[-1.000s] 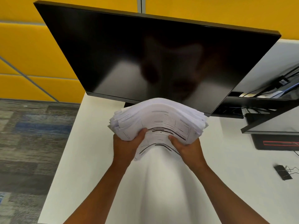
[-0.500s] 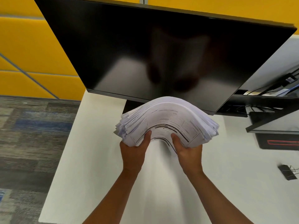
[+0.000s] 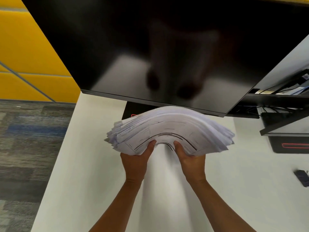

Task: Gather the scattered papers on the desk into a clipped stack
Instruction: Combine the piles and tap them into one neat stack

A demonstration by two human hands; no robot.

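Note:
A thick stack of printed white papers is held up above the white desk, bowed into an arch with its sheet edges fanned out unevenly at both sides. My left hand grips the near edge left of the middle, thumb on top. My right hand grips the same edge just to the right, thumb on top. A black binder clip lies on the desk at the far right, well apart from both hands.
A large dark monitor hangs right behind the stack, its stand base partly hidden by the papers. Black devices and cables sit at the right rear. The desk's left edge drops to grey carpet. Yellow panels stand behind.
My hands have come closer together on the stack's near edge, and the stack has shifted a little to the right and bowed more. The view has moved nearer the monitor.

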